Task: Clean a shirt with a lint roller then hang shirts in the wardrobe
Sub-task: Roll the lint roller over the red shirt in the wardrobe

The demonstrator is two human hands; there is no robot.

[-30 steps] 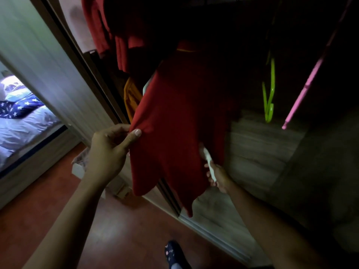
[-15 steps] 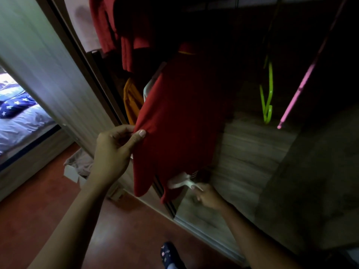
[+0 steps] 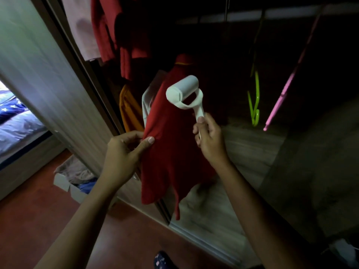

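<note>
A red shirt point(image 3: 171, 152) hangs inside the dark wardrobe, its lower hem loose above the wardrobe floor. My left hand point(image 3: 124, 154) pinches the shirt's left edge between thumb and fingers and holds it taut. My right hand point(image 3: 208, 138) grips the handle of a white lint roller point(image 3: 184, 92). The roller head is raised in front of the shirt's upper part, tilted to the upper left; whether it touches the cloth is unclear.
More red clothes point(image 3: 120, 39) and an orange garment point(image 3: 129, 109) hang to the left. A green hanger point(image 3: 255, 101) and a pink hanger point(image 3: 285, 90) hang at right. A box of clothes point(image 3: 73, 177) sits on the red floor. A bed point(image 3: 17, 123) shows at far left.
My right hand has brought the lint roller up from the shirt's bottom hem to its upper part. My left hand kept its pinch on the shirt's edge.
</note>
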